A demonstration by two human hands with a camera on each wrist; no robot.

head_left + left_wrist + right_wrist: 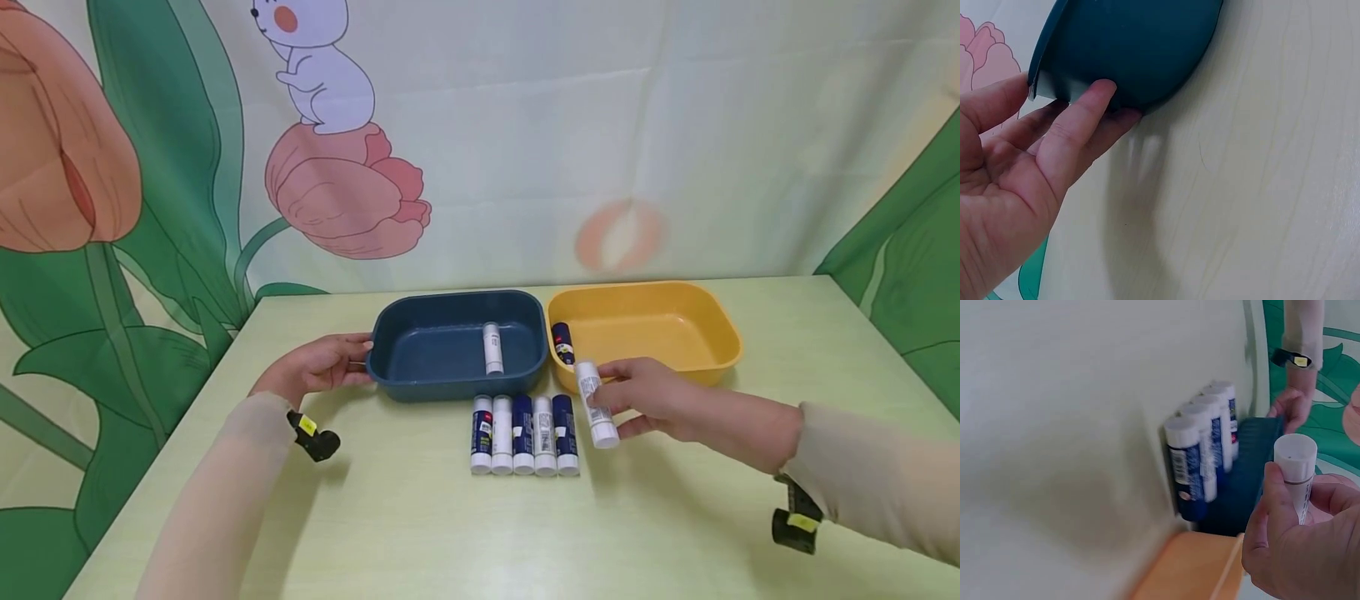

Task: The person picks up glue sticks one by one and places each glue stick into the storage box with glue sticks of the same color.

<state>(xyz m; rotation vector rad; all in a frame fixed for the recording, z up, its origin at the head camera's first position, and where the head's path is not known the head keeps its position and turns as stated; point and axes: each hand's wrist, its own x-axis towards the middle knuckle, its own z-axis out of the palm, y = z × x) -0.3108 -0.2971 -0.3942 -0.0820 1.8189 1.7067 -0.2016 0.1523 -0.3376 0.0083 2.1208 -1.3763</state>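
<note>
My right hand (648,396) pinches a white glue stick (597,406) between thumb and fingers, tilted above the table just in front of the yellow bin (720,371). In the right wrist view the glue stick's white end (1295,456) points up out of the grasp. At the blue bin (450,389), my left hand (322,364) touches the left end with nearly straight fingers; the left wrist view shows fingertips (1102,92) against its outer wall. A white glue stick (492,348) lies inside the blue bin, and a dark blue one (563,343) inside the yellow bin.
Several glue sticks, blue ones (522,435) and white ones (544,436), lie side by side in a row in front of the blue bin. Both bins stand next to each other near the back edge of the pale table (420,533). A printed cloth (510,167) hangs behind.
</note>
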